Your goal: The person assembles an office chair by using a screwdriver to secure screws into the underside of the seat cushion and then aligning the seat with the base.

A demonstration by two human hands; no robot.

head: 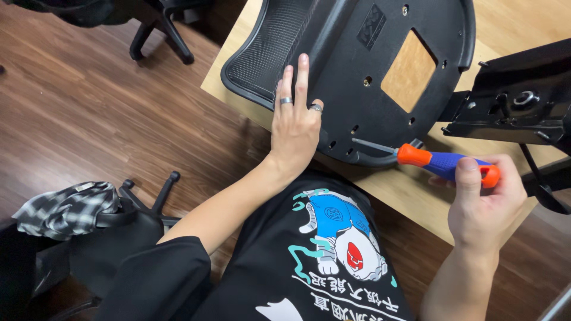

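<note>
seat pan point(357, 53) on table point(410, 190) (mechanism point(517, 101) at right)

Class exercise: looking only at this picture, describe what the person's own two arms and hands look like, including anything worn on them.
Both forearms are bare. The left hand wears two rings, a silver band and a darker ring. The right hand shows no rings or watch. A loose black short sleeve covers the left upper arm.

Left hand point(294, 128) flat on black chair seat point(357, 59), right hand point(485, 205) gripping screwdriver point(443, 163).
</note>
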